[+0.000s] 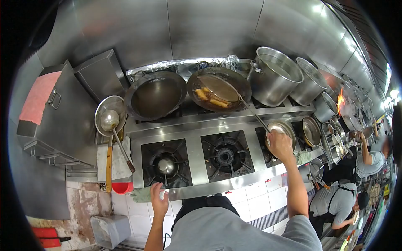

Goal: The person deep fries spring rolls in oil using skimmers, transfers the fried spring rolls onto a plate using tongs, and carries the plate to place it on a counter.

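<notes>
My right hand [279, 145] is closed around the long thin handle of a round skimmer [220, 88]. The skimmer's head lies in the rear right wok [243, 77], over dark oil. Golden-brown pieces of food [205, 95] show beside and under its edge; what they are I cannot make out. My left hand [159, 201] rests at the stove's front edge, fingers apart, near the left front burner [166, 164]. A small white patch shows by its thumb, too small to name. The rear left wok [155, 95] holds dark liquid.
Tall steel pots [276, 79] stand right of the woks. At the left, a ladle [109, 120] lies in a wire strainer [100, 112]. Pans [311, 130] sit at the right front. Flames [341, 100] rise farther right, where co-workers [340, 201] stand. A grey bin [111, 232] stands on the floor.
</notes>
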`<state>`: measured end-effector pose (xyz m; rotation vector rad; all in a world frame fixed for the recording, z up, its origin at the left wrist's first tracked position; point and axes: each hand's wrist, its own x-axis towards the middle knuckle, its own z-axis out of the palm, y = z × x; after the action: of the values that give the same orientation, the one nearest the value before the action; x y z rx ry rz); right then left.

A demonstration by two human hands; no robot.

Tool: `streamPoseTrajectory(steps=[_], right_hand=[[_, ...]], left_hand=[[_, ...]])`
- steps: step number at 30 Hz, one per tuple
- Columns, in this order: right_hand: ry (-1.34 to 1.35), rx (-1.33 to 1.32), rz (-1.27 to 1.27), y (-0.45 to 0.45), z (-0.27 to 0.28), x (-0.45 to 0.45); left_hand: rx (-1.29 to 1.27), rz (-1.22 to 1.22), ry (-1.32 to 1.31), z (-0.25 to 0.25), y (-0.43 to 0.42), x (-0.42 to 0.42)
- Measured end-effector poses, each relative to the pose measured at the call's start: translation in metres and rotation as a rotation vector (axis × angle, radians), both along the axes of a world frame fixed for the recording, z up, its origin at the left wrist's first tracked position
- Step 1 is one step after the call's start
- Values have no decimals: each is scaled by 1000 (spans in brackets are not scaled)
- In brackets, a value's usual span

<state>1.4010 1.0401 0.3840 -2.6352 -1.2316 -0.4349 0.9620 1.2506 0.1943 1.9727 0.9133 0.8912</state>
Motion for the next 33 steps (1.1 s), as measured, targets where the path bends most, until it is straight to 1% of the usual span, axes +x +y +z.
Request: streamPoseTrajectory(steps=[2,5,9,14,19,21,25,27,28,29,30,31,33], right_hand=[[16,26,-35,-3,2,1],[42,67,-101,-9,-3,11],[89,104,-179,-12,-3,23],[95,130,-177,-17,-13,40],[136,139,-173,-12,-22,48],[210,130,-180,-6,-28,54],[266,116,-179,10,-44,66],[377,202,-135,18,-57,73],[377,200,-133,23,-65,79],[375,236,-75,28,-73,83],[372,272,-17,30,-79,89],[371,270,-16,33,-78,90],[597,230,-97,41,-74,88]], left_hand=[[-19,-5,26,6,-1,-2],[-19,-16,-9,0,-2,-8],[-48,-9,31,-9,-1,-18],[-98,10,56,-15,0,-26],[-90,25,36,-18,0,-28],[-97,31,26,-20,-1,-28],[-86,46,30,-23,-2,-27],[-65,44,22,-23,-4,-25],[-64,32,52,-22,-5,-23],[-62,21,82,-21,-6,-22],[-64,22,82,-19,-7,-20],[-86,12,65,-17,-10,-18],[-106,3,48,-19,-11,-17]])
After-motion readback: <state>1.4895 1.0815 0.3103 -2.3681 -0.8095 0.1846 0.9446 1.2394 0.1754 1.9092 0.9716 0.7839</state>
